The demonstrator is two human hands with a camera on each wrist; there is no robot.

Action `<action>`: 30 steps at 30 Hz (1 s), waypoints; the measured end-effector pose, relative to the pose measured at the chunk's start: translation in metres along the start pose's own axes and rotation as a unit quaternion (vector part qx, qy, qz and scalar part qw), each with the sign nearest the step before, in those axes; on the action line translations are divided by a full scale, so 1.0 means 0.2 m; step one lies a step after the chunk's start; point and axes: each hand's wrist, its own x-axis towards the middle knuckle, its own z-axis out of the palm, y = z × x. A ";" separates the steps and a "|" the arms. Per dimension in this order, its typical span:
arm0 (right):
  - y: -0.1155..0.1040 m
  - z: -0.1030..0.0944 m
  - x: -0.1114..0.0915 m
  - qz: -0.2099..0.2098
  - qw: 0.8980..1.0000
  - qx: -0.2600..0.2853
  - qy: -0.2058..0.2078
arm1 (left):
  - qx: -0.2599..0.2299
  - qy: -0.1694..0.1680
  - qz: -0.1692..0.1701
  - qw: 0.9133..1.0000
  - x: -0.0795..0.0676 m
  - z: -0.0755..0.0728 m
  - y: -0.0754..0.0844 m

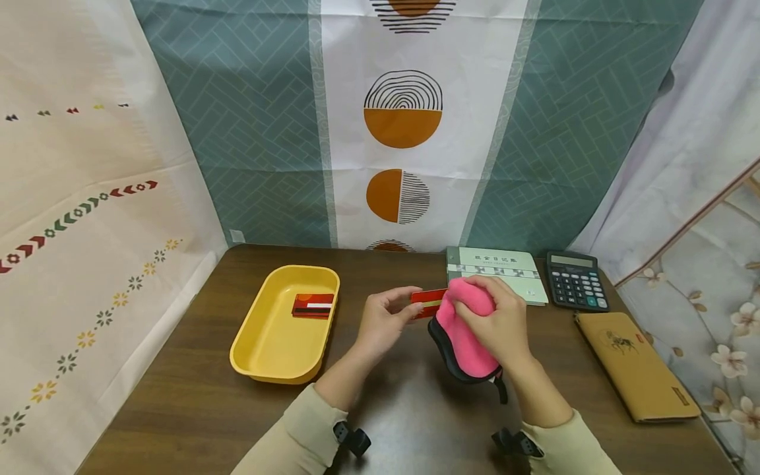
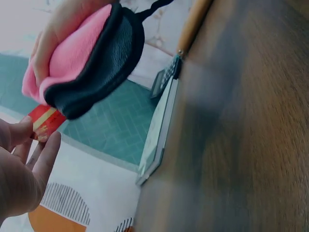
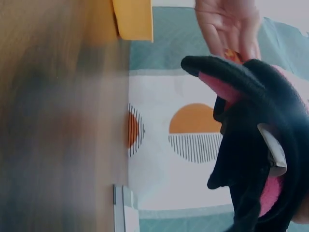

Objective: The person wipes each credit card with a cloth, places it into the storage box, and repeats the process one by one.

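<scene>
In the head view my left hand (image 1: 386, 323) pinches a red bank card (image 1: 425, 300) with a gold stripe between thumb and fingers. The card's far end meets a soft pink and black fabric pouch (image 1: 466, 330), and whether it is inside cannot be told. My right hand (image 1: 495, 316) grips the pouch from above, thumb pressed into the pink side. A black strap (image 1: 502, 389) hangs from its lower end. The right wrist view shows the pouch's black side (image 3: 246, 140) with a white label (image 3: 274, 150). Both hands are above the table.
To the left, a yellow tray (image 1: 249, 343) holds red cards (image 1: 312, 306). A pale green ledger book (image 1: 528, 280) lies behind the pouch, with a black calculator (image 1: 576, 280) beside it. A tan notebook (image 1: 638, 366) lies at the table's right edge. Patterned cloths hang around the wooden table (image 1: 178, 396).
</scene>
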 end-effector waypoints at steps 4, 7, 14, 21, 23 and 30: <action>-0.02 0.03 -0.01 -0.006 1.000 -0.018 0.020 | -0.003 -0.027 0.024 0.999 -0.01 0.02 0.03; -0.04 0.06 -0.02 -0.013 0.999 -0.023 0.036 | -0.009 -0.035 0.036 0.999 -0.01 0.04 0.05; -0.11 0.13 -0.05 -0.081 0.996 -0.038 0.022 | 0.010 -0.034 0.071 0.997 0.00 0.07 0.06; -0.04 0.06 -0.01 -0.038 0.996 -0.073 0.037 | -0.023 -0.027 0.034 0.999 -0.01 0.03 0.06; -0.04 0.06 0.00 -0.029 0.997 -0.070 0.034 | -0.021 -0.028 0.039 0.999 -0.01 0.02 0.06; -0.14 0.13 -0.03 -0.070 0.997 -0.038 0.016 | 0.031 -0.037 0.076 0.996 0.01 0.05 0.08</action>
